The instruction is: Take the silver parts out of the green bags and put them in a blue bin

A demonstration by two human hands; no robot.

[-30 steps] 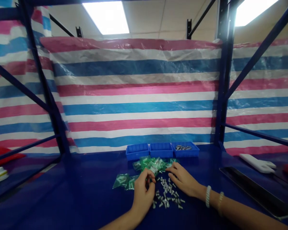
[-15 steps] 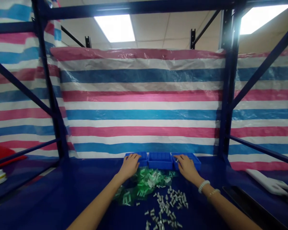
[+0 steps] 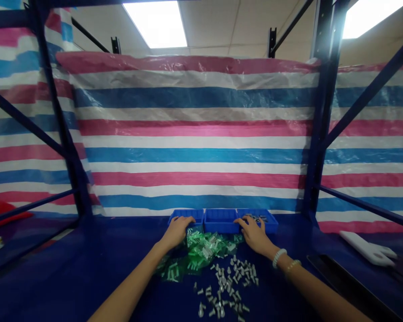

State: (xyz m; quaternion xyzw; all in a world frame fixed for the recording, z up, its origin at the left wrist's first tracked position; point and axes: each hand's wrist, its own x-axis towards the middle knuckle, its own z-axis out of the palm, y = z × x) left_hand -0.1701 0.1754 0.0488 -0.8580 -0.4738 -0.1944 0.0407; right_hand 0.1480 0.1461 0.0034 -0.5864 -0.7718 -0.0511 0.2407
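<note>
Three blue plastic bins stand side by side at the back of the table. My left hand (image 3: 177,230) is closed over the front rim of the left bin (image 3: 199,215), fingers bent inward. At the front left corner of the right bin (image 3: 273,226), my right hand (image 3: 254,233) grips the rim, fingers spread over it and one fingertip beside the middle bin (image 3: 220,227). Small metal parts (image 3: 255,218) lie inside the right bin. In front of the bins is a heap of clear green bags (image 3: 203,248) with small pale pieces. Loose silvery screw-like parts (image 3: 226,284) lie scattered nearer me.
A dark flat slab (image 3: 349,286) lies on the blue table (image 3: 121,250) at the right, near a white tool-like object (image 3: 367,248). Blue rack posts (image 3: 317,134) stand on both sides. A striped sheet (image 3: 195,154) hangs behind the bins.
The view has shifted slightly. My right hand's fingers have spread wider over the right bin's rim, and its contents show more. The left and right bins look straighter beside the middle one.
</note>
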